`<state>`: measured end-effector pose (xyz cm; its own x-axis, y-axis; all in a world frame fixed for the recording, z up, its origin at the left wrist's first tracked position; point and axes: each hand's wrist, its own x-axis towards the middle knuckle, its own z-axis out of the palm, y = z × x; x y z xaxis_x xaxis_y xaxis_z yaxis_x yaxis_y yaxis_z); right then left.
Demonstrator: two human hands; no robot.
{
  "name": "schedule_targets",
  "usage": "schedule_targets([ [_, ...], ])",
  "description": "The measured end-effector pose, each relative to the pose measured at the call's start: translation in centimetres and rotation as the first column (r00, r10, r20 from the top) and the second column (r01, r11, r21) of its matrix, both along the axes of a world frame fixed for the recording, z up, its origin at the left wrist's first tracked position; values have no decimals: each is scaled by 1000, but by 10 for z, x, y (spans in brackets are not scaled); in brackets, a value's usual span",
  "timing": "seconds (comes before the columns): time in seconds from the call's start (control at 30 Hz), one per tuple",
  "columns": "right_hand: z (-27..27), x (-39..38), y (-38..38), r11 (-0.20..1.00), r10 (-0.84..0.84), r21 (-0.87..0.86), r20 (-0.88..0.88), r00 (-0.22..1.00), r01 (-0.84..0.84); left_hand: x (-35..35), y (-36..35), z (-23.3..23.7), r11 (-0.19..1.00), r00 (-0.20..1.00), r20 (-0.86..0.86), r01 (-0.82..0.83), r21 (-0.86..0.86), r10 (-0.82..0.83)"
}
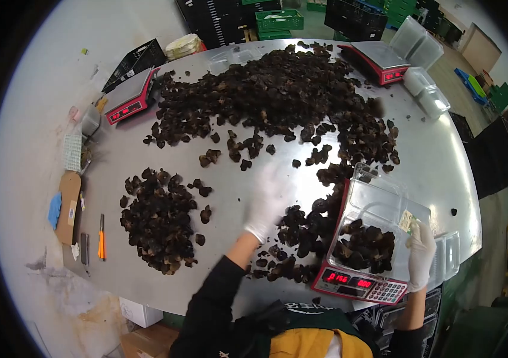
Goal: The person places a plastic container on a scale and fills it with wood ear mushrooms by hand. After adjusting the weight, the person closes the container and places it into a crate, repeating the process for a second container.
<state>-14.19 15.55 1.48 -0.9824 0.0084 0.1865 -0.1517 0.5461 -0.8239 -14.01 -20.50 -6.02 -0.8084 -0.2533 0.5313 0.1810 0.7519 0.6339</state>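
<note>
My right hand (421, 256), in a white glove, grips the right edge of a clear plastic container (379, 206) by its label. The container lies on a red scale (349, 287) with lit red digits, and a clump of dark wood ear mushrooms (368, 247) fills its lower part. Over bare metal left of the scale, my gloved left hand (269, 200) is smeared by motion, so its fingers do not show clearly. Close to it lie loose mushrooms (301, 230) along the scale's left side. A separate mushroom heap (160, 221) sits farther left.
A large mushroom pile (272, 89) covers the far part of the metal table (230, 197). Two more scales stand at the back left (132, 98) and back right (382, 59). Clear containers (445, 256) are stacked at right. An orange cutter (102, 238) lies at left.
</note>
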Motion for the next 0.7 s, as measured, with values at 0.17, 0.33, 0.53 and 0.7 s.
schedule_targets([
  [0.17,-21,22,39,959,-251,-68,238,938,274,-24,-164,-96,818,776,256,-547,-181,576],
  [0.33,-39,42,39,932,-334,-41,289,897,361,-83,-170,-105,926,893,250,-351,-137,375],
  [0.53,-23,55,30,951,-309,89,276,910,296,-100,-83,-100,877,924,259,-138,-461,281],
  [0.7,-41,74,40,951,-291,177,234,928,254,-67,-81,-88,978,947,303,-45,-204,106],
])
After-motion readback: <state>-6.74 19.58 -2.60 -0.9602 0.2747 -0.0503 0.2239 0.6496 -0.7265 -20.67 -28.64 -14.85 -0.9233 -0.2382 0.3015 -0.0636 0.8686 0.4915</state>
